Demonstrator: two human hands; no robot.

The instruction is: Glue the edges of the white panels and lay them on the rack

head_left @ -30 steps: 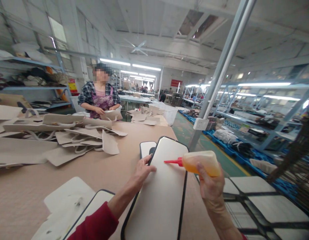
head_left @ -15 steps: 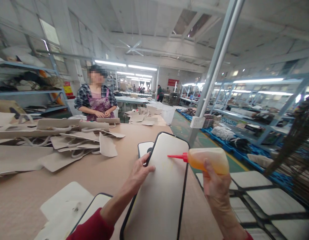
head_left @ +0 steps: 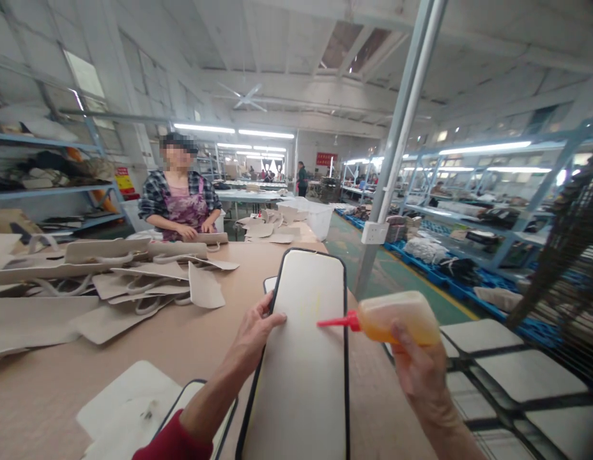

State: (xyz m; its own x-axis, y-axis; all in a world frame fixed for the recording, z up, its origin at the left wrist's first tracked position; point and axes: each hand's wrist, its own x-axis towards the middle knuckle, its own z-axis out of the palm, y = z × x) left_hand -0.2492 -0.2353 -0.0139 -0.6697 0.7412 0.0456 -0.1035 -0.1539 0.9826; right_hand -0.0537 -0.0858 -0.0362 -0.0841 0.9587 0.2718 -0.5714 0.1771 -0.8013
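My left hand point(head_left: 255, 326) grips the left edge of a long white panel point(head_left: 301, 383) with rounded corners and a dark rim, its thumb on the face. Tilted up toward me, the panel bears faint yellow streaks near its middle. In my right hand point(head_left: 418, 364) is a squeeze bottle point(head_left: 397, 317) of amber liquid, held on its side. The red nozzle points left, its tip over the panel's face; whether it touches I cannot tell. Another dark-rimmed white panel point(head_left: 224, 418) lies under my left forearm, partly hidden. Behind the held panel, a further white piece point(head_left: 268, 285) peeks out.
Beige bag pieces with handles point(head_left: 133, 275) are heaped on the table point(head_left: 191, 345) at left. White sheets point(head_left: 128, 402) lie near front left. A co-worker point(head_left: 181, 198) stands across the table. A metal post point(head_left: 392, 140) rises at right, beside white panels point(head_left: 531, 377) laid in rows.
The panel has turned more upright and shifted slightly left with my left hand. The bottle's nozzle has moved a little lower on the panel. My view has swung slightly right.
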